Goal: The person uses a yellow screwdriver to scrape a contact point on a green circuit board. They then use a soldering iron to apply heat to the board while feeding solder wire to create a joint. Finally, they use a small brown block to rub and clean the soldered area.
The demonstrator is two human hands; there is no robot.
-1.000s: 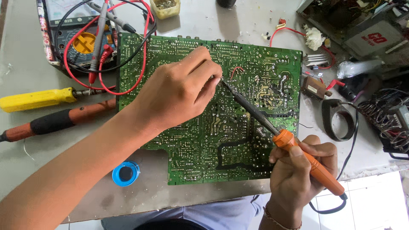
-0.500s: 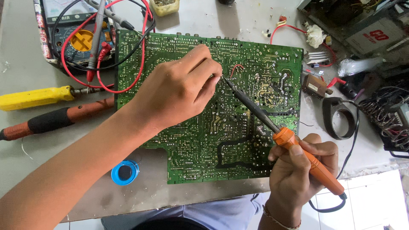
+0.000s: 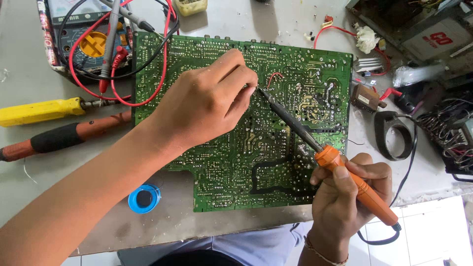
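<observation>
A large green circuit board (image 3: 295, 79) lies solder side up on the grey bench. My left hand (image 3: 207, 101) rests on the board with its fingertips pinched together right at the iron's tip; what they hold is too thin to see. My right hand (image 3: 345, 197), near the board's lower right corner, grips the orange handle of a soldering iron (image 3: 320, 148). The iron's dark shaft runs up and left, and its tip touches the board beside a small red wire loop (image 3: 275, 76).
A multimeter (image 3: 84, 39) with red and black leads sits at top left. A yellow-handled tool (image 3: 42, 111) and an orange-and-black one (image 3: 59, 135) lie at left. A blue solder spool (image 3: 144, 198) is at the board's lower left; loose parts, cables and chassis crowd the right.
Both hands and the iron hold almost the same place; only the view has shifted slightly.
</observation>
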